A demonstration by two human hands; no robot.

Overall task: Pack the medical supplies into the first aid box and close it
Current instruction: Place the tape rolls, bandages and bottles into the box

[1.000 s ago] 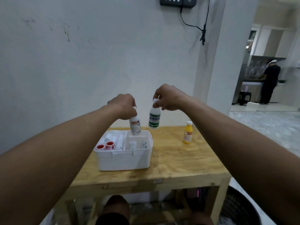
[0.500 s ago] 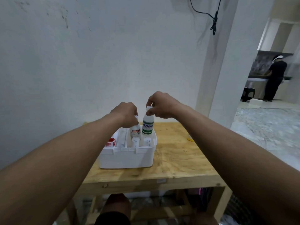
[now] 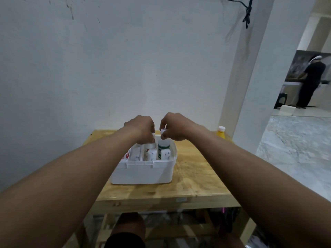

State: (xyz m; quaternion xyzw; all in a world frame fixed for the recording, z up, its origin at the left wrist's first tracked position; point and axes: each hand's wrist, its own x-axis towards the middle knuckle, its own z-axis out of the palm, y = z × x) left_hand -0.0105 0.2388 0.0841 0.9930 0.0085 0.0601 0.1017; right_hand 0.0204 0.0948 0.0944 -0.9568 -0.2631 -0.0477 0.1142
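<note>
Under my pinching fingers the first aid box (image 3: 143, 173) looks like smooth, matt white plastic. It sits on a pale wood table (image 3: 195, 178) with visible grain.

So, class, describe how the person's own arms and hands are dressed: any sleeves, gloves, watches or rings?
Both forearms are bare, no sleeves in view. The left hand and right hand wear no gloves; no watch, bracelet or ring shows on the visible sides. The fingers are partly hidden.
</note>
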